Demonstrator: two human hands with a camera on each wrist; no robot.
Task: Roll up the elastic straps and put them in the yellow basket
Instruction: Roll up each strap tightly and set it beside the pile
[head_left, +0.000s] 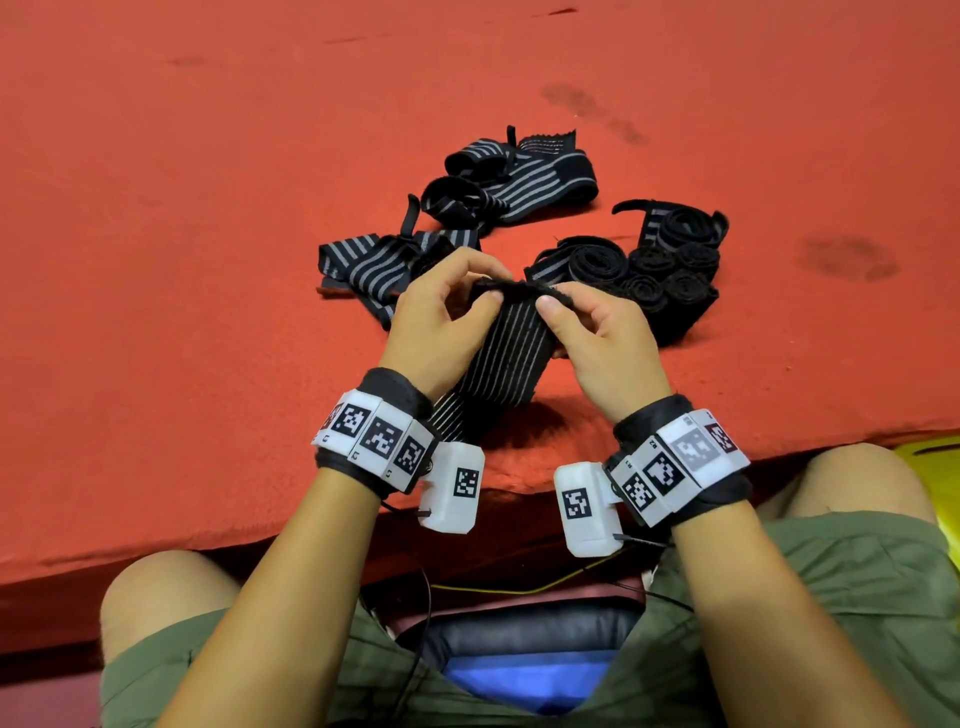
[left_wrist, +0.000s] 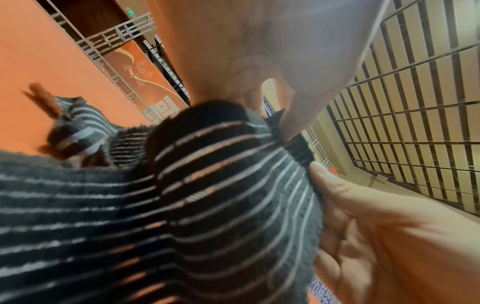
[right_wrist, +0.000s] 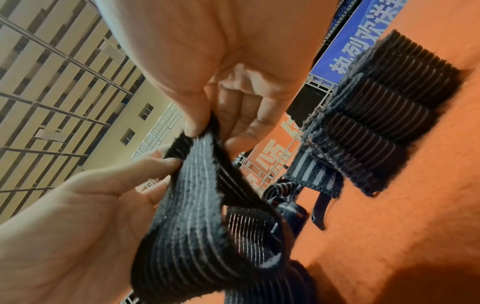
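Both hands hold up one black elastic strap with thin grey stripes, just above the red table. My left hand pinches the strap's far end at its left corner, and my right hand pinches the right corner. The end is folded over between the thumbs; the rest hangs down toward the table's near edge. In the left wrist view the strap fills the frame under my left hand. The right wrist view shows my right hand pinching the strap. A corner of the yellow basket shows at far right.
Several rolled straps sit bunched just right of my hands, also seen as rolled straps from the right wrist. Loose striped straps lie in a heap behind, and another loose strap lies at left. The red table spreads around them.
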